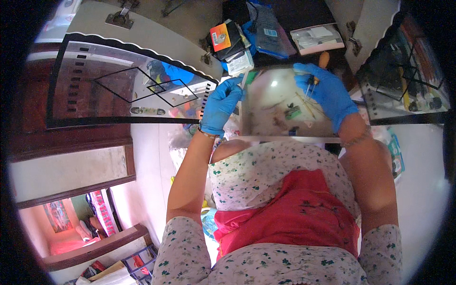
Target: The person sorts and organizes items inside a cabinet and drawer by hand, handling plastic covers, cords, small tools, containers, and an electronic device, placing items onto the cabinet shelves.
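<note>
Both hands wear blue gloves. My left hand is at the left edge of a pale tray or board in front of my body, its fingers bent near the rim; whether it grips the rim is unclear. Over the right part of this surface, my right hand holds a thin metal-tipped tool with a dark and orange handle, pointing down. Beneath and beside it lie a few thin sticks and a small green piece with something dark on it.
Behind the surface lie a stack of cards and booklets, a blue plastic pouch and a clear-topped box. Patterned glass cabinet doors stand open at left and right. An orange rounded handle is beside my right hand.
</note>
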Motion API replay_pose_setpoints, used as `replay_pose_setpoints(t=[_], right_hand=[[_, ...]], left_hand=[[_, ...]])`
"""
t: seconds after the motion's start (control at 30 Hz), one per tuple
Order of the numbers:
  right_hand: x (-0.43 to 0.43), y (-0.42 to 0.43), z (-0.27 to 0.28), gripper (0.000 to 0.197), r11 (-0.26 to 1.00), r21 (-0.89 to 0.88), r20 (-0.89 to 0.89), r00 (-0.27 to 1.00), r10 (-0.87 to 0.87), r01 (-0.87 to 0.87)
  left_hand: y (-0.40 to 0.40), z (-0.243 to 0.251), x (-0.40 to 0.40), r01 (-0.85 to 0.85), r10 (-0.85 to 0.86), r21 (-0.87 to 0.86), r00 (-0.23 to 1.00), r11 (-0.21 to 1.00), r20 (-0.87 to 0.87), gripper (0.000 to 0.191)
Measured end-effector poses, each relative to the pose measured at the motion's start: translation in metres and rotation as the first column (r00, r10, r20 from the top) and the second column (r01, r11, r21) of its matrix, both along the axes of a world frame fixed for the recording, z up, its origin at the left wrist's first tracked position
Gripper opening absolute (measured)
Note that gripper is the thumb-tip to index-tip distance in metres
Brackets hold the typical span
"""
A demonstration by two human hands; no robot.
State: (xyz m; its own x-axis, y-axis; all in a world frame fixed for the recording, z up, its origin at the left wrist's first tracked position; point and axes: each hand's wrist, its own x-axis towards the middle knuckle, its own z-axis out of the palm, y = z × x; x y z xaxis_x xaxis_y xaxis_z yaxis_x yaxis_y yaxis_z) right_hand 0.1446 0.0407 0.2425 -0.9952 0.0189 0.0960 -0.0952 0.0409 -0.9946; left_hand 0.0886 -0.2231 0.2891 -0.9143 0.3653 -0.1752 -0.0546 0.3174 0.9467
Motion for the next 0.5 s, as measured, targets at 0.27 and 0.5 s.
replay_pose_setpoints(t=[0.27,0.5], right_hand=[[0.000,-0.005,0.016,0.023,0.958,-0.282,0.211,0.970,0.122,-0.059],[0.002,-0.012,0.037,0.025,0.857,-0.509,0.332,0.937,0.109,0.081]], left_hand=[[0.028,0.010,0.000,0.158,-0.158,-0.005,0.984,0.987,-0.088,0.036],[0.068,0.023,0.006,0.374,-0.401,-0.167,0.897,0.912,-0.184,0.039]])
